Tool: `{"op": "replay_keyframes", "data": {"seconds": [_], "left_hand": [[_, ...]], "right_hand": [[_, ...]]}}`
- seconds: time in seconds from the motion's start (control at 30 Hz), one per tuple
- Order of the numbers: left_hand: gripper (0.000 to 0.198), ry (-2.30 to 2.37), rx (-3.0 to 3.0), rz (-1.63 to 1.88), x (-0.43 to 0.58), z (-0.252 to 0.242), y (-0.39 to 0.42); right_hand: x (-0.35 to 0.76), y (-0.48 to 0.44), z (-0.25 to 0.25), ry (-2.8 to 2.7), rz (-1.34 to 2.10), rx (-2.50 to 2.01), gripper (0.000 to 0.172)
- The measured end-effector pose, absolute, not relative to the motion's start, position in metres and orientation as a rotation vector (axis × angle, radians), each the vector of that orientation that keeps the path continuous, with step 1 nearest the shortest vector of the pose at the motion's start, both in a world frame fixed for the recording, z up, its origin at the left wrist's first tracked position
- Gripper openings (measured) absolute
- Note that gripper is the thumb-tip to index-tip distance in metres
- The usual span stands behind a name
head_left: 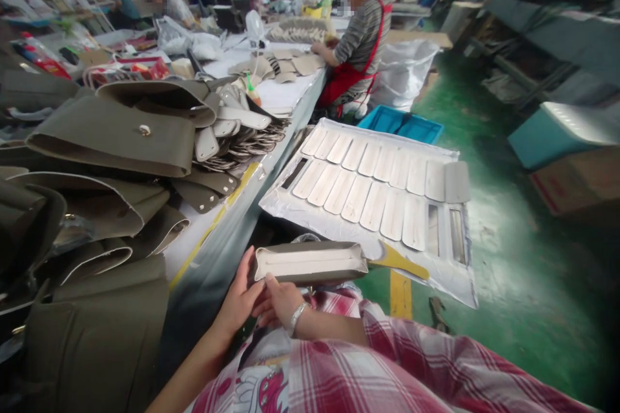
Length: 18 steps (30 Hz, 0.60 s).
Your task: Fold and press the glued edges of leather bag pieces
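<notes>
In front of my body is an olive-brown bag body (310,274), with a long white strip lining its open inside facing up. My left hand (243,290) grips its left end, fingers behind the edge and thumb in front. My right hand (281,301) pinches the near left corner, close to the left thumb; some of its fingers are curled out of sight beneath. A flat yellow piece (402,261) lies just beyond the bag's right end, on the edge of a white-covered board (421,274). Two rows of white rounded strips (356,197) lie across that board.
Olive bag bodies (111,132) are heaped on the table at left, beside a pile of pale straps (232,119). A yellow tape line (213,222) runs along the table edge. Farther up, a co-worker (361,39) sits by blue crates (402,124). A teal box (557,148) stands right.
</notes>
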<state>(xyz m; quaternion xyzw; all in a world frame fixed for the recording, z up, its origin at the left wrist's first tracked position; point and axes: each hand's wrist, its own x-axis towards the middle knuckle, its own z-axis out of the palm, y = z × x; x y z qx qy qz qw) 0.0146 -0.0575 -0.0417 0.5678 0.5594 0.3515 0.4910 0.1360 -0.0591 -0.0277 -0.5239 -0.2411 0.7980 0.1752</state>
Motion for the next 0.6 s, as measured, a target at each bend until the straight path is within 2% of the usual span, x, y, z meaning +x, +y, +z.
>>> {"op": "replay_keyframes", "data": {"seconds": [0.13, 0.2, 0.27, 0.33, 0.4, 0.5, 0.6], "left_hand": [[0.071, 1.394, 1.398, 0.764, 0.025, -0.040, -0.065], [0.077, 1.486, 1.325, 0.782, 0.031, -0.040, -0.068], [0.078, 1.492, 1.206, 0.807, 0.036, -0.041, -0.068], [0.078, 1.431, 1.099, 0.813, 0.042, -0.040, -0.068], [0.079, 1.372, 1.044, 0.812, 0.046, -0.038, -0.068], [0.081, 1.378, 1.040, 0.840, 0.051, -0.038, -0.067], [0.075, 1.402, 1.182, 0.834, 0.049, -0.039, -0.062]], "right_hand": [[0.198, -0.070, -0.018, -0.856, 2.518, -1.114, 0.052], [0.247, -0.082, -0.012, -1.020, 2.447, -0.899, 0.044], [0.301, -0.095, -0.010, -1.214, 2.148, -1.156, 0.043], [0.354, -0.104, -0.016, -1.360, 1.628, -1.768, 0.044], [0.402, -0.107, -0.031, -1.355, 1.249, -2.158, 0.041], [0.457, -0.099, -0.058, -1.416, 0.928, -2.431, 0.030], [0.483, -0.083, -0.079, -1.580, 0.804, -2.541, 0.044]]}}
